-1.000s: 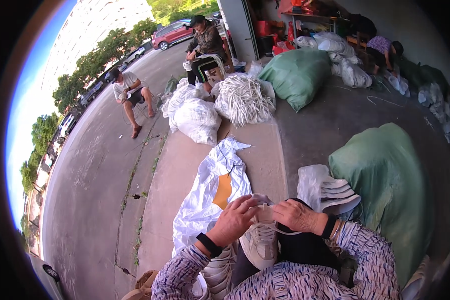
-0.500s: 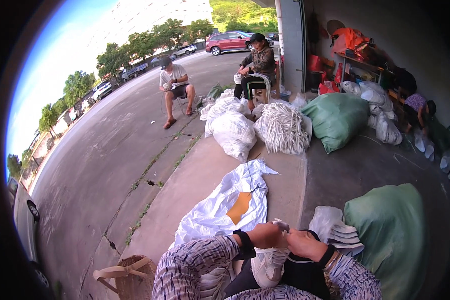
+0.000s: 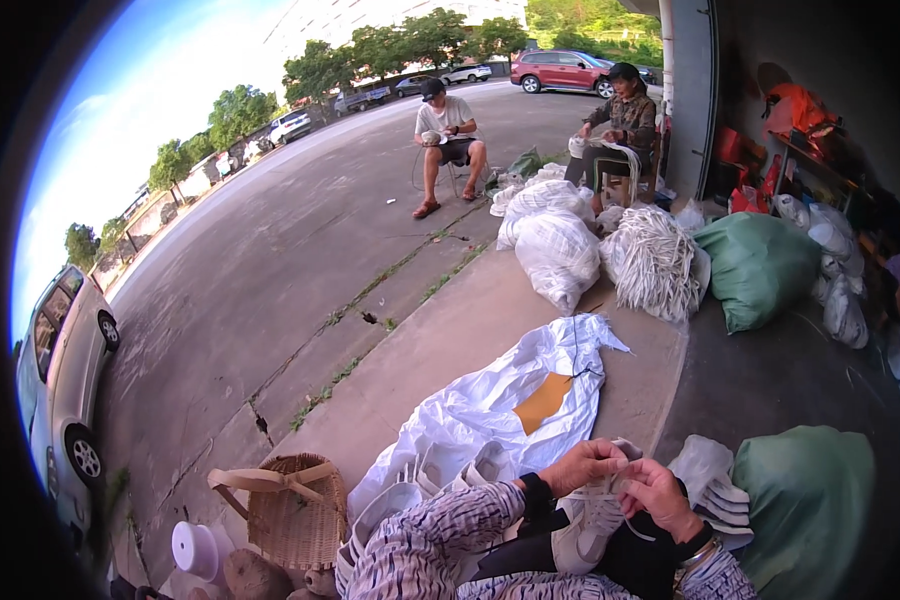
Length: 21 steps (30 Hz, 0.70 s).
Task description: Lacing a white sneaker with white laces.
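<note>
Lacework looks to be the step in hand, going by the head view, the only one. From where I stand, a pale shoe (image 3: 582,540) rests on the person's dark lap (image 3: 632,565), toe toward the body. The left hand (image 3: 585,466) has its thumb and fingertips together by the shoe's upper end, apparently pinching the lace (image 3: 638,531); the right hand (image 3: 662,498), just beside it, seems clamped on that lace too, with a loose length dangling below. How it threads between the fingers is too small to tell. To my eye, the next move calls for a firm pinch on both sides and an even pull, the shoe braced against rolling. More pale shoes (image 3: 430,478) stand near the left sleeve (image 3: 450,525).
</note>
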Each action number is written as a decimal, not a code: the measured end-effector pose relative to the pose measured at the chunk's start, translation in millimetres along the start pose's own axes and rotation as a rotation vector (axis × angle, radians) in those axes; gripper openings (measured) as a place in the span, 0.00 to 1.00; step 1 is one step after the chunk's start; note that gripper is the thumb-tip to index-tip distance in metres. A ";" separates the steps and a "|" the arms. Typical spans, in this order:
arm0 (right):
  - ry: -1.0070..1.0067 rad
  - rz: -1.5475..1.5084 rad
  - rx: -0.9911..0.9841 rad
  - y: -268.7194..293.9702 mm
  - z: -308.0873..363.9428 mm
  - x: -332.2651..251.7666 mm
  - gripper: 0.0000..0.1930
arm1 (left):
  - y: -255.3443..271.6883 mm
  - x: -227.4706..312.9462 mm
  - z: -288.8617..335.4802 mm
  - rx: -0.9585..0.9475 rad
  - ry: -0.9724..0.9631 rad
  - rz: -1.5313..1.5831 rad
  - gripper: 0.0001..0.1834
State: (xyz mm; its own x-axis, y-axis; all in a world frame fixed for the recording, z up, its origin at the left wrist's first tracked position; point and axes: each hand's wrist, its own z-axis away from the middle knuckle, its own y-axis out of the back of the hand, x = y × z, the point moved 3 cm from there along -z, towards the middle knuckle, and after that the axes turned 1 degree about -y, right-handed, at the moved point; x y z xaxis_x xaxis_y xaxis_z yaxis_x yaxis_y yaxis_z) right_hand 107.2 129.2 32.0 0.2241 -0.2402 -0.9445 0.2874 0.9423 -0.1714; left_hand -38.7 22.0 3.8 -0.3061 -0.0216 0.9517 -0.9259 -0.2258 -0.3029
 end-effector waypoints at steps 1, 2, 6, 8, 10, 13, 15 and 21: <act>0.113 0.026 -0.060 -9.1 -1.3 5.2 0.08 | -1.4 -0.4 0.2 -0.001 -0.032 0.003 0.11; 0.121 0.045 0.025 -11.2 -4.0 11.1 0.07 | -3.8 -1.4 1.0 -0.001 -0.059 0.009 0.11; 0.137 0.171 0.259 -23.6 -10.4 11.4 0.04 | -9.2 1.8 2.8 -0.009 -0.153 -0.087 0.11; 0.153 0.000 0.182 -27.7 -2.5 -11.2 0.03 | -8.0 4.4 2.8 0.045 -0.013 0.008 0.12; 0.229 -0.151 0.142 -26.7 14.4 -49.0 0.02 | -11.0 14.8 1.5 0.025 0.031 -0.031 0.16; 0.572 -0.088 0.111 -16.5 59.8 -115.1 0.03 | -29.3 49.1 -1.5 -0.136 -0.351 -0.470 0.19; 0.661 0.127 0.112 -17.8 79.0 -136.5 0.03 | -44.2 61.9 -4.6 -0.311 -0.255 -0.594 0.16; 0.731 -0.013 0.408 34.5 71.9 -107.6 0.07 | -38.6 84.4 3.7 0.029 -0.040 -0.159 0.15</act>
State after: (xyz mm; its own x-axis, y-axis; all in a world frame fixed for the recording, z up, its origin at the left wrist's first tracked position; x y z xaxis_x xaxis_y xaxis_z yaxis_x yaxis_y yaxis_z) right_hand 159.9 170.7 147.9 -0.4014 0.0937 -0.9111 0.6318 0.7485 -0.2014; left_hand -28.0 25.3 96.0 -0.1464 -0.0223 0.9890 -0.9550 -0.2576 -0.1472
